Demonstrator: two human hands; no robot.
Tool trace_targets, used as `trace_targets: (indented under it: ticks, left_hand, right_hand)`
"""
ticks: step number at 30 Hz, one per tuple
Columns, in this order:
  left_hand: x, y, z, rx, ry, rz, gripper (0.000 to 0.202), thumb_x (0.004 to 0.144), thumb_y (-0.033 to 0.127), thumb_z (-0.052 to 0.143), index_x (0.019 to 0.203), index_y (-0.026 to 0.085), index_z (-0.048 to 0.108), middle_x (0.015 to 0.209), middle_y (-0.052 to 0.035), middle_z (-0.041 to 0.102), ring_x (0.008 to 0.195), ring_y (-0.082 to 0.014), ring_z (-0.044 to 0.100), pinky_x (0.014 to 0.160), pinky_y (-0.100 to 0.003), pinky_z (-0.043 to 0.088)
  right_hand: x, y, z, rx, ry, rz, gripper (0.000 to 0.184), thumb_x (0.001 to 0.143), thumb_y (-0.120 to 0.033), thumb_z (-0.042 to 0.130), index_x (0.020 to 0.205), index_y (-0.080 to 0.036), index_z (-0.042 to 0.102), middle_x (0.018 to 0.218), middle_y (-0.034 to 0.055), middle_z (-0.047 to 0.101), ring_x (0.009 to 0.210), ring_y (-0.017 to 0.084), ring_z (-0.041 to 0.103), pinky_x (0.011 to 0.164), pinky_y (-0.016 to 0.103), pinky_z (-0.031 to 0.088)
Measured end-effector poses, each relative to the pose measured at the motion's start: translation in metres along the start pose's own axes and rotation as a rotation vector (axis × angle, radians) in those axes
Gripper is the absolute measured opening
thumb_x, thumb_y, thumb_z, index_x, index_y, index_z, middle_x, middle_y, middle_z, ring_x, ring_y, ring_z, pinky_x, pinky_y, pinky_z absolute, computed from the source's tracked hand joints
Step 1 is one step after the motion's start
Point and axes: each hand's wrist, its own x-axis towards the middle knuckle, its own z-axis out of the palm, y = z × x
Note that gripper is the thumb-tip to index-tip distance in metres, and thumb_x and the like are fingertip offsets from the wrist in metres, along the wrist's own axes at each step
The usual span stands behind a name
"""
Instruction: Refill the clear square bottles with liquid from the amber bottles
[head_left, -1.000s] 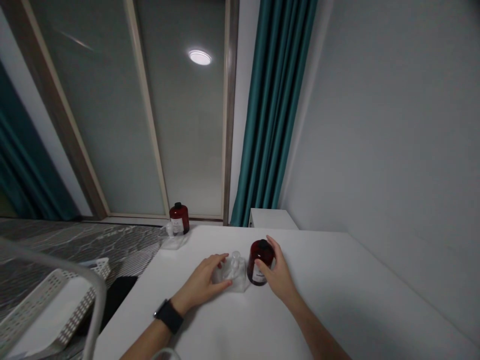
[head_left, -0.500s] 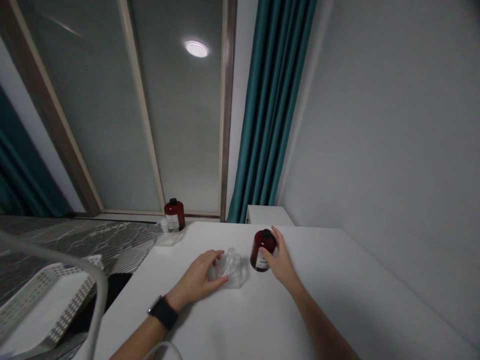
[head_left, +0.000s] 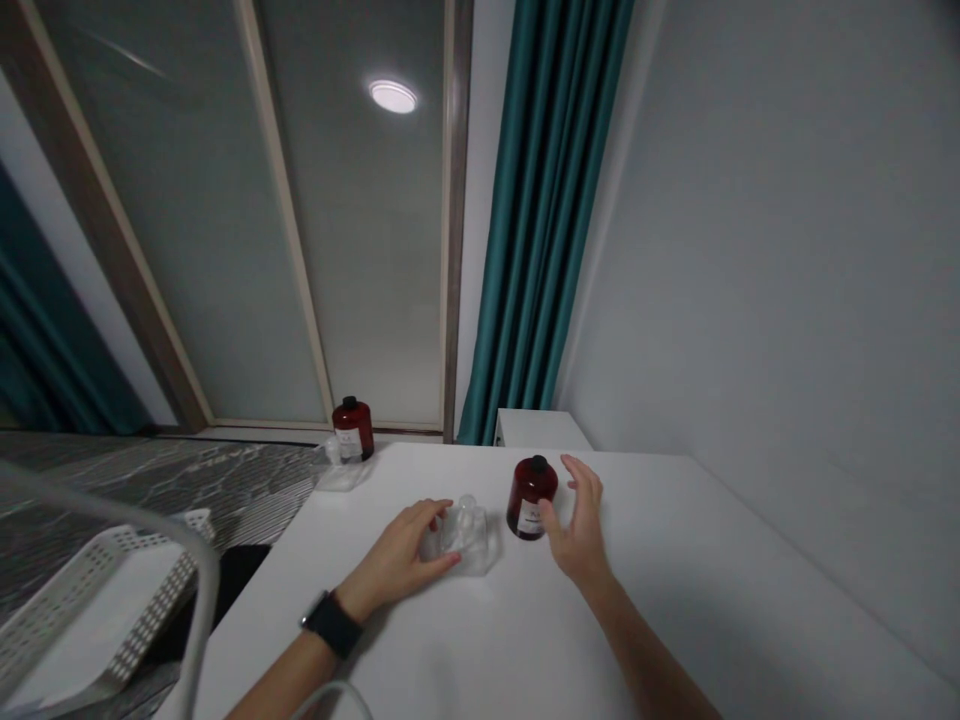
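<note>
**Left hand (head_left: 395, 555) cups clear plastic packet (head_left: 469, 538); right hand (head_left: 577, 525) spreads wide**

The left hand's curved fingers seem to steady the packet on the white table (head_left: 675, 600). The open right hand touches nothing, just beside the upright dark red bottle (head_left: 532, 497).

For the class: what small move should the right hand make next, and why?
Probably close around the dark red bottle, since the right hand stands open beside it, while the left hand rests on the clear plastic piece.
</note>
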Motion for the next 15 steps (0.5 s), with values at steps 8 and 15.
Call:
trace_targets:
  ticks: [8, 15]
  left_hand:
    - [-0.002, -0.003, -0.002, 0.01, 0.007, 0.04, 0.058, 0.081, 0.042, 0.072, 0.131, 0.019, 0.054, 0.114, -0.0118, 0.065, 0.104, -0.0302, 0.06, 0.096, -0.045, 0.047]
    - [-0.005, 0.001, -0.004, -0.113, 0.036, 0.039, 0.054, 0.087, 0.044, 0.065, 0.133, 0.019, 0.051, 0.115, -0.0108, 0.063, 0.105, -0.0282, 0.058, 0.098, -0.044, 0.045]
  right_hand:
    - [-0.026, -0.043, 0.014, 0.218, -0.51, -0.032, 0.052, 0.085, -0.018, 0.06, 0.136, -0.027, 0.049, 0.122, 0.0105, 0.059, 0.11, 0.027, 0.059, 0.097, 0.044, 0.05]
    - [-0.037, -0.033, 0.027, 0.236, -0.673, 0.21, 0.085, 0.073, -0.019, 0.074, 0.149, -0.029, 0.037, 0.152, 0.0107, 0.041, 0.142, 0.031, 0.038, 0.116, 0.052, 0.034]
